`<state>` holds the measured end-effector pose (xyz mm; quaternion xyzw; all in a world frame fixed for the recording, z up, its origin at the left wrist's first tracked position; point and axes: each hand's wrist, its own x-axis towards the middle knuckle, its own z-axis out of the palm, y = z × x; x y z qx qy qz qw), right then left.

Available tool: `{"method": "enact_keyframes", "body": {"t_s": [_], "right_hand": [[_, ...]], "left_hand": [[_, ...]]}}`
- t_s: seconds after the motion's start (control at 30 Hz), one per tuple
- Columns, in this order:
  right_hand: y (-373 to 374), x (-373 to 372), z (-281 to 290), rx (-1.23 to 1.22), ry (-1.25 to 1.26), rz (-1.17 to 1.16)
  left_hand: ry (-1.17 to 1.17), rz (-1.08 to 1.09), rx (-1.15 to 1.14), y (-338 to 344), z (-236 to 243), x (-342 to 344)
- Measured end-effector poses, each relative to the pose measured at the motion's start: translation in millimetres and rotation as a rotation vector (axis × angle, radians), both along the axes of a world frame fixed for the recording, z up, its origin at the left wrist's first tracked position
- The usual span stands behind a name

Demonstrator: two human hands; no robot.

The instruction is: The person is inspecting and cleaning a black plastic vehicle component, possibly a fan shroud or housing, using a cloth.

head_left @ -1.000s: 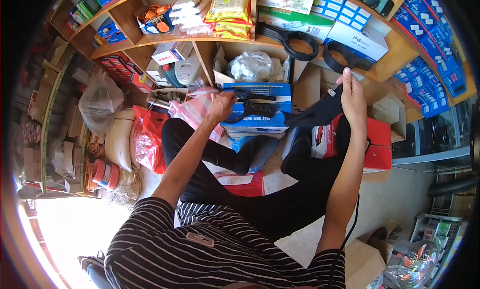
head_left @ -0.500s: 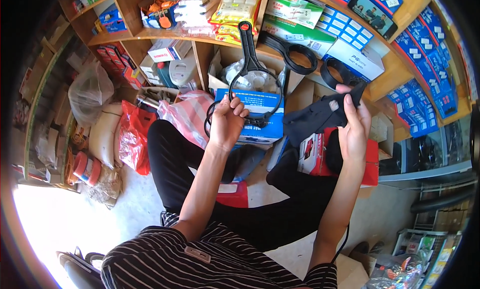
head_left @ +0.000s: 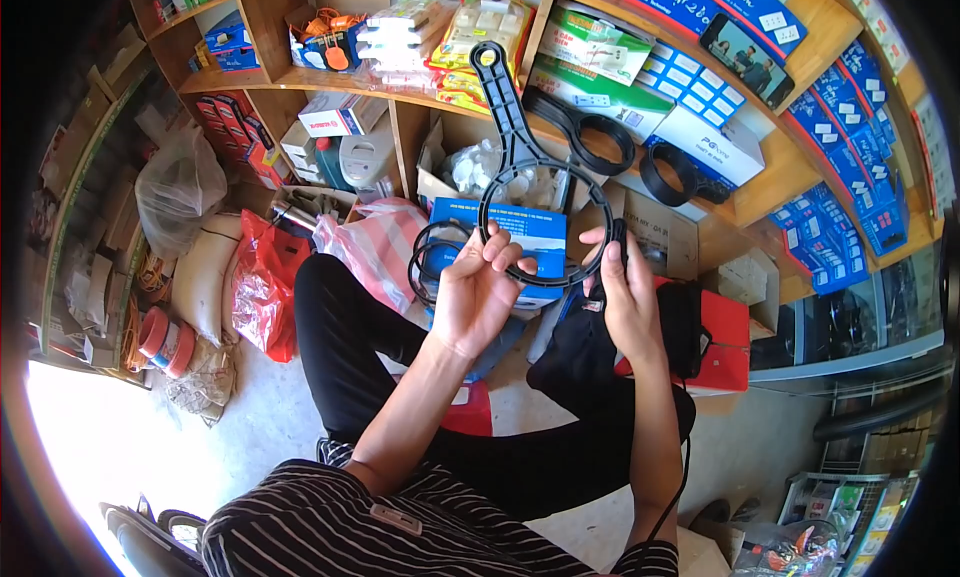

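My left hand (head_left: 472,295) grips the lower rim of a black plastic ring wrench (head_left: 505,112), whose long handle points up and away from me. My right hand (head_left: 630,312) is closed on a black cloth (head_left: 585,332), held against the ring's right side; part of the cloth hangs below. Behind the hands is a blue box (head_left: 546,232), with thin black rings (head_left: 432,265) at its left. Two thicker black ring-shaped pieces (head_left: 607,145) lie beyond, near the shelf edge.
Wooden shelves (head_left: 295,80) curve around me, holding packets, boxes and a phone (head_left: 750,62) showing a picture. A pink striped bag (head_left: 370,247), red bag (head_left: 260,297) and sack (head_left: 205,282) stand left; a red box (head_left: 725,337) sits right. My crossed legs rest on the concrete floor.
My left hand has raised the ring wrench upright and shifted right. My right hand has come down and inward with the cloth, closer to the ring.
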<state>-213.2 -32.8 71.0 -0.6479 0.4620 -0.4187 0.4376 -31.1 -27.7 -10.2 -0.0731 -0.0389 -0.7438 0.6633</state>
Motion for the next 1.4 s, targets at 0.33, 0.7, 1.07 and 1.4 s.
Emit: {"method": "enact_keyframes", "body": {"t_s": [0.33, 0.7, 1.07, 1.4], "right_hand": [[2, -10, -1, -0.131, 0.075, -0.092], [-5, -75, 17, -0.055, 0.320, -0.059], [4, -83, 12, -0.115, 0.375, -0.016], [-3, -75, 11, -0.202, 0.398, -0.107]], "left_hand": [[-0.223, 0.016, -0.106, 5, 6, 2], [-0.626, -0.129, -0.417, 0, -4, 23], [-0.854, -0.231, -0.508, 5, -17, 24], [-0.799, -0.485, -0.409, -2, -32, 19]]}}
